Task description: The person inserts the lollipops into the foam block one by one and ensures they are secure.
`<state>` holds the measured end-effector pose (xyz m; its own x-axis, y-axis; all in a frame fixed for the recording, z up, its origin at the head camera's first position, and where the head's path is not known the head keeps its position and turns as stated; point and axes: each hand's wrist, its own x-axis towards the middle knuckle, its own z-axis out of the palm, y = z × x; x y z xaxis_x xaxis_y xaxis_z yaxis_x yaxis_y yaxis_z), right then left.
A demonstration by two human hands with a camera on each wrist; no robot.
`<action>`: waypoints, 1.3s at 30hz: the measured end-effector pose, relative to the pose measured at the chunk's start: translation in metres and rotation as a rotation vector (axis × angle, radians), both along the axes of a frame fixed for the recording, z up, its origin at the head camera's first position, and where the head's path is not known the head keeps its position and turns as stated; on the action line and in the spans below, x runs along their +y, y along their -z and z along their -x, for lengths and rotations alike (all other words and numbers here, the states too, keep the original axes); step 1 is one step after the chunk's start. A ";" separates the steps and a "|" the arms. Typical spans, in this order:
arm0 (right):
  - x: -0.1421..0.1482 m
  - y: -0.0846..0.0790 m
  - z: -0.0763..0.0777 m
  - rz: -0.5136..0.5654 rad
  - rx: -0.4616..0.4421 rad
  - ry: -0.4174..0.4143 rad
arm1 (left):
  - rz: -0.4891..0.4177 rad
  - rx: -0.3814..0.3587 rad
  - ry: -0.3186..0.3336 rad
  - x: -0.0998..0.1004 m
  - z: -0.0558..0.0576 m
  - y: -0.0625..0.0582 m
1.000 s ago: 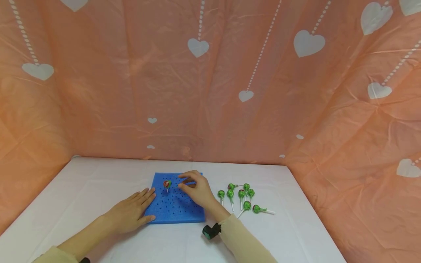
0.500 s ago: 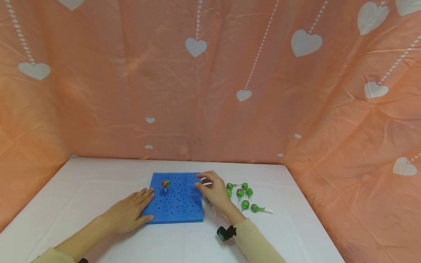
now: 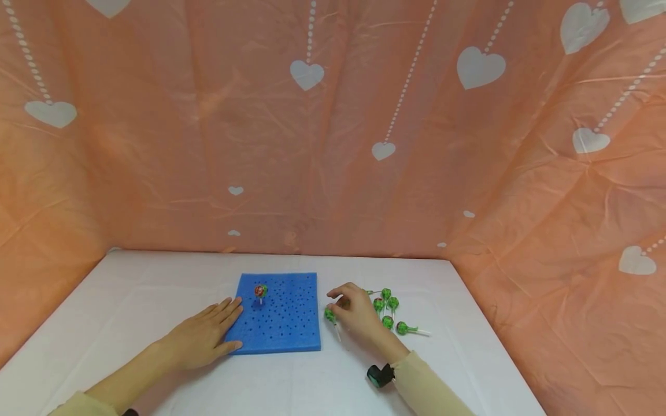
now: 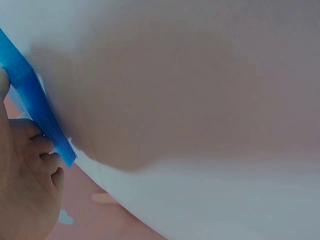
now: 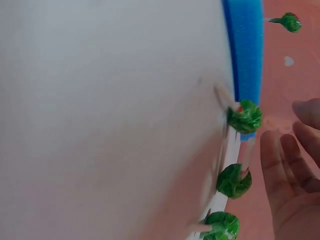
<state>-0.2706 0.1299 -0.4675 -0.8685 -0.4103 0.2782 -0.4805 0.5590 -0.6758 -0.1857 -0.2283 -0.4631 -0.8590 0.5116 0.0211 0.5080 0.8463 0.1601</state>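
A blue foam board dotted with small holes lies on the white table. One lollipop with a red and green wrapper stands upright in it. My left hand rests on the board's left edge, fingers extended. In the left wrist view the fingers lie along the blue edge. My right hand hovers right of the board, fingers loosely bent and holding nothing visible. Just below its fingertips lies a green-wrapped lollipop. The right wrist view shows a gap between the fingers and the nearest lollipop.
Several more green lollipops lie to the right of my right hand, partly hidden by it. One lollipop points its stick right. An orange curtain with white hearts surrounds the table at the back and sides.
My right hand has moved right and slightly down, from above the board to beside the nearest loose lollipop. The left hand keeps its place on the board. The standing lollipop stays put.
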 end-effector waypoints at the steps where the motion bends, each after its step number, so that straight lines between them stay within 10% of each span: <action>1: 0.001 0.000 0.000 -0.025 0.012 -0.002 | 0.003 0.002 -0.001 0.000 0.000 0.000; 39: -0.002 0.007 0.003 -0.227 0.075 -0.069 | 0.004 0.031 0.007 -0.002 0.003 0.006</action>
<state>-0.2736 0.1275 -0.4742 -0.8166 -0.5273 0.2348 -0.5670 0.6568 -0.4971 -0.1889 -0.2304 -0.4689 -0.8541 0.5180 0.0454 0.5189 0.8432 0.1406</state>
